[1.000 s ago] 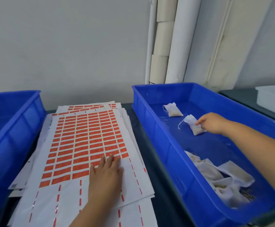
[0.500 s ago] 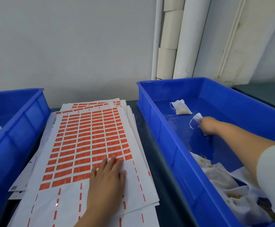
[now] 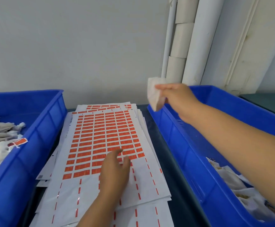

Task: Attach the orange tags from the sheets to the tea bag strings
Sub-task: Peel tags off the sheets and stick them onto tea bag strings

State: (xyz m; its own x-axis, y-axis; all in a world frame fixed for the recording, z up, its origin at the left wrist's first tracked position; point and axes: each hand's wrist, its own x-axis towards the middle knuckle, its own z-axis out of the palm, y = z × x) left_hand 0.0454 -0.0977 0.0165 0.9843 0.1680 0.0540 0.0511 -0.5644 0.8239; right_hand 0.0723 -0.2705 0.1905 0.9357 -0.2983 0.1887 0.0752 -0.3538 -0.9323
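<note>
Your left hand (image 3: 114, 172) still lies at six o'clock on the top sheet (image 3: 100, 145), fingers now spreading over the tags (image 3: 99, 128), while at one o'clock your right hand (image 3: 176, 97) has lifted the tea bag (image 3: 153, 94), pinched, clear of the right bin (image 3: 191, 154), ready for tagging.

1. A stack of tag sheets (image 3: 100, 145) lies on the table between two bins.
2. The left bin (image 3: 40, 128) holds tagged tea bags (image 3: 0, 133).
3. The right bin (image 3: 191, 153) holds loose tea bags (image 3: 241, 190).
4. Pipes (image 3: 194, 40) stand against the wall behind the right bin.
</note>
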